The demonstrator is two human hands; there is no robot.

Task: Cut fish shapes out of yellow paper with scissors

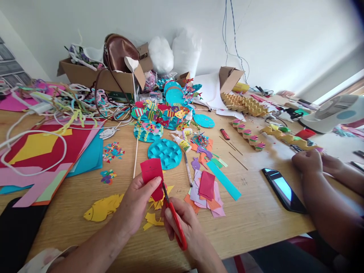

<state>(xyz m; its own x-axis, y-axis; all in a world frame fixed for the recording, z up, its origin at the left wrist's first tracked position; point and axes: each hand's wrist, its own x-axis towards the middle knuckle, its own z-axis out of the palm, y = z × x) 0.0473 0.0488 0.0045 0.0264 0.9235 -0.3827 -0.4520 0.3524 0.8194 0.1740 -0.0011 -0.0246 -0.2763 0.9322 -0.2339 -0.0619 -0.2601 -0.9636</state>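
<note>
Between the thumb and fingers of my left hand (143, 197) is a piece of red paper (151, 170) with faint drawn marks. My right hand (182, 220) grips red-handled scissors (176, 222), whose blades meet the paper's right edge. Under the paper lie yellow paper scraps (153, 219), partly hidden by my hands. A yellow paper fish (104, 208) rests left of my left wrist. Beyond the red paper sits a round blue disc (164, 153) with a woven-looking surface. To the right is a pile of pink, lilac, orange and red paper pieces (207, 187).
A pen (188, 170), glue bottle (182, 143) and blue strip (224, 180) lie ahead. Coloured sheets (57, 151) cover the left side. Decorated paper fish (162, 115) and a cardboard box (93, 79) stand behind. At right are a phone (283, 189) and another person's hands (308, 163).
</note>
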